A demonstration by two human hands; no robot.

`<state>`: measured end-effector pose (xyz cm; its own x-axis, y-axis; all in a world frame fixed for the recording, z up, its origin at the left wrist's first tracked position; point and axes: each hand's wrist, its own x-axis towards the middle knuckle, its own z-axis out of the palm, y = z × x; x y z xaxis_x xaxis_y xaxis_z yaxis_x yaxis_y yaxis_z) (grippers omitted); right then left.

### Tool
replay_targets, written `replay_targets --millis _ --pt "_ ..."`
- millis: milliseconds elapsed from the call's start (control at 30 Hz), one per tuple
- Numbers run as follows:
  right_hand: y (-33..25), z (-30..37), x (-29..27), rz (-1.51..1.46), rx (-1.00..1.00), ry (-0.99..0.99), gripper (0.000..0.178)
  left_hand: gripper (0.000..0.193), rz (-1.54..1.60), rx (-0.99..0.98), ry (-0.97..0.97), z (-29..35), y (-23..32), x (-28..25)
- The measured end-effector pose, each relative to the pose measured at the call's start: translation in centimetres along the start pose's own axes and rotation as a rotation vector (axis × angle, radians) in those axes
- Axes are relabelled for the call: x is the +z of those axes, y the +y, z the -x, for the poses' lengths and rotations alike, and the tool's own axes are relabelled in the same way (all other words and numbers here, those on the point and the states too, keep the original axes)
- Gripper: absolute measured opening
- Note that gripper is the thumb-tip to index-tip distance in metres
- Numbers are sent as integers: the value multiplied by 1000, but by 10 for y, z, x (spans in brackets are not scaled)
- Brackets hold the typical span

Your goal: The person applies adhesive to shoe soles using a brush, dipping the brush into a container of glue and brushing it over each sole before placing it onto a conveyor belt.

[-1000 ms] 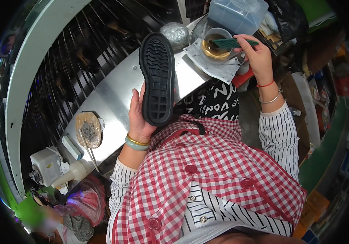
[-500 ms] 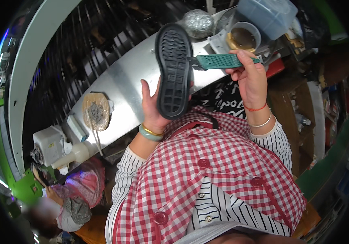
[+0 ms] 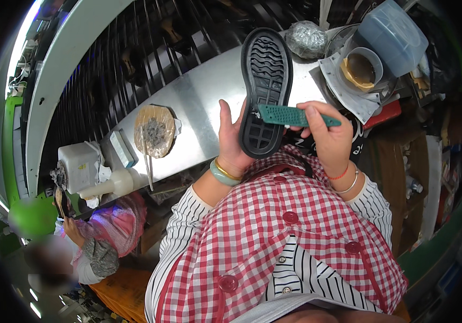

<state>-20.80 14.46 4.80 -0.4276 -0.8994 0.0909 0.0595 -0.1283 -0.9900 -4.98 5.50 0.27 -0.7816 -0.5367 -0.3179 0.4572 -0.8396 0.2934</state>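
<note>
A black shoe sole (image 3: 266, 70) rests upright in my left hand (image 3: 232, 141), its ridged, gridded inner face toward me. The thumb stands out at the left side; the other fingers are behind the sole. My right hand (image 3: 330, 134) pinches a brush with a flat green, dotted handle (image 3: 295, 114). The brush's far end lies over the lower middle of the sole, where a small pale wet-looking spot shows at its left edge. Its bristles are hidden from view.
A metal table (image 3: 198, 91) carries a wrapped disc (image 3: 154, 131) with sticks, a foil-like ball (image 3: 306, 40), a cup of amber liquid (image 3: 361, 70), a blue translucent tub (image 3: 392, 37) and a white squeeze bottle (image 3: 115, 183). Another person (image 3: 96, 247) works at lower left. Dark rods lie beyond.
The brush has moved from beside the sole's right edge to over its lower middle. The view has shifted, so the sole and the table things appear farther right.
</note>
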Motion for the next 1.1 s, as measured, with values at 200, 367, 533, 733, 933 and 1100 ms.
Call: replay_targets --millis 200,367,533,733,933,1100 --pt "-5 15 9 35 -60 -99 16 84 116 38 -93 -1 2 10" --pt "-17 10 4 84 -40 -223 16 85 119 -16 -86 5 5 9" --pt "-35 -5 3 70 100 -369 20 88 25 -107 -53 10 9 9" --pt "-61 -34 12 68 351 -520 20 93 -143 -200 -48 13 16 4" --pt "-72 -57 33 258 445 -737 21 90 -170 -335 -286 20 31 5" --pt "-79 -58 57 254 415 -816 17 81 -427 -252 -195 22 42 3"
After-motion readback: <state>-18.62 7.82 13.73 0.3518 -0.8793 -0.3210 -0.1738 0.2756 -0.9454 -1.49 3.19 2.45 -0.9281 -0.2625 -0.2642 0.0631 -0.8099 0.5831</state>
